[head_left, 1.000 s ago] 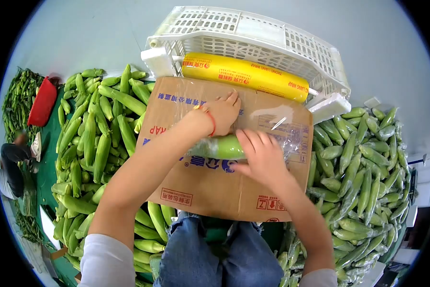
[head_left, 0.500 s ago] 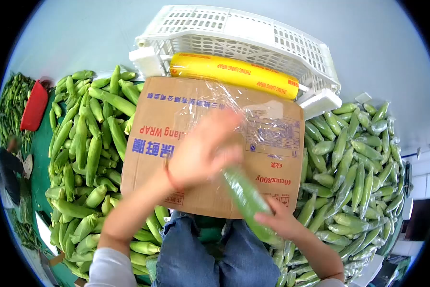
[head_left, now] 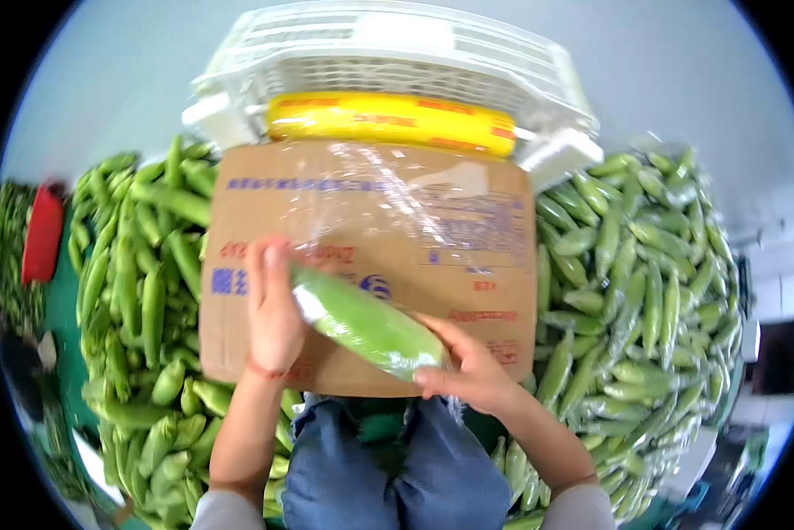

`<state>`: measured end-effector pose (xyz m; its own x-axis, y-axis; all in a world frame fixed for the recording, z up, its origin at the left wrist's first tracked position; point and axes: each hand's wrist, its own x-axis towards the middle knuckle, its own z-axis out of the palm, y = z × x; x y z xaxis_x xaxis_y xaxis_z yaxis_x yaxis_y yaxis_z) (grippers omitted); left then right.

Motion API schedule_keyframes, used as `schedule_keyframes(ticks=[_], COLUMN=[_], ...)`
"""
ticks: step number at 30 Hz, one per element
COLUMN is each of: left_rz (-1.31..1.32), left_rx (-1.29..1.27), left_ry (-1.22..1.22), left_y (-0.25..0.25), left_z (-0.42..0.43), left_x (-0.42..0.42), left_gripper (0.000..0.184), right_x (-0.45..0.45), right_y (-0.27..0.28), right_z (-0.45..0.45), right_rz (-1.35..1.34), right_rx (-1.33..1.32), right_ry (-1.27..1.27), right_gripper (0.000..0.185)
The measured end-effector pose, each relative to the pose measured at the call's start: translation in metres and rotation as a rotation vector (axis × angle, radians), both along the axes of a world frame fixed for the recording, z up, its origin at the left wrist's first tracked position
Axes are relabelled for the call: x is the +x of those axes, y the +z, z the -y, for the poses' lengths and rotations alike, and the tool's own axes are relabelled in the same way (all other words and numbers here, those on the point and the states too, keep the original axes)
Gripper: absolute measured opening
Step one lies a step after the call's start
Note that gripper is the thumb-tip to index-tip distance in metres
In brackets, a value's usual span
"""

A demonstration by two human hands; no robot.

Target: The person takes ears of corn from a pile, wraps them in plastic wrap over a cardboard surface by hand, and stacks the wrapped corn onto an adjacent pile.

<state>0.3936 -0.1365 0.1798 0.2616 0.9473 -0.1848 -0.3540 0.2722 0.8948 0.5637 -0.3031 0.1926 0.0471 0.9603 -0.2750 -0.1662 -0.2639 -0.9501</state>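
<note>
A green ear of corn (head_left: 366, 322), wrapped in shiny clear film, slants over the cardboard box in front of me. My right hand (head_left: 472, 367) is closed around its lower right end, thumb on the near side. At the upper left end is my left hand (head_left: 275, 309), upright against the corn with fingers stretched out and slightly blurred. Below lies the flat cardboard box (head_left: 238, 340), with loose clear film (head_left: 388, 181) across its top. Behind it a yellow roll of cling film (head_left: 392, 121) rests on a rod.
A white plastic crate (head_left: 397, 66) supports the roll. Unwrapped corn (head_left: 149, 309) is heaped at left, film-wrapped corn (head_left: 640, 291) at right. A red scoop-like object (head_left: 43, 234) lies far left near thin green vegetables (head_left: 12, 256). My knees are under the box's near edge.
The corn has moved up and left, from beside the box to over its near part. My left hand has come down and left to the corn's end. The view has shifted.
</note>
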Motion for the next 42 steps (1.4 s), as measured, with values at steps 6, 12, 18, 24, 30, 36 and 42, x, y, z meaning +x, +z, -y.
schedule_keyframes(ticks=[6, 12, 18, 24, 30, 36, 42], left_rz=[-0.146, -0.819, -0.374, -0.566, -1.075, -1.142, -1.101], left_rx=[-0.452, -0.393, 0.241, 1.358, 1.182, 1.001, 1.146], left_ry=[-0.213, -1.025, -1.003, -1.053, -0.494, -0.179, -0.336], left_y=[-0.002, -0.05, 0.035, 0.026, -0.025, -0.036, -0.035], left_z=[0.049, 0.065, 0.088, 0.097, 0.039, -0.053, -0.111], left_x=[-0.025, -0.11, 0.031, 0.072, -0.044, -0.029, -0.049], left_gripper=[0.045, 0.077, 0.049, 0.057, 0.05, 0.049, 0.01], right_x=[0.044, 0.024, 0.003, 0.148, 0.469, 0.142, 0.098], right_y=[0.071, 0.071, 0.018, -0.001, -0.02, -0.016, -0.05], right_z=[-0.011, 0.0, 0.01, 0.144, 0.355, 0.015, -0.045], right_rz=[0.745, -0.272, -0.604, -0.478, 0.391, 1.321, 1.059], right_rx=[0.868, 0.682, 0.722, 0.169, 0.285, 0.135, 0.187], right_ry=[-0.27, -0.039, -0.946, -1.601, -1.689, -0.297, -0.13], right_gripper=[0.011, 0.033, 0.081, 0.039, 0.06, 0.057, 0.004])
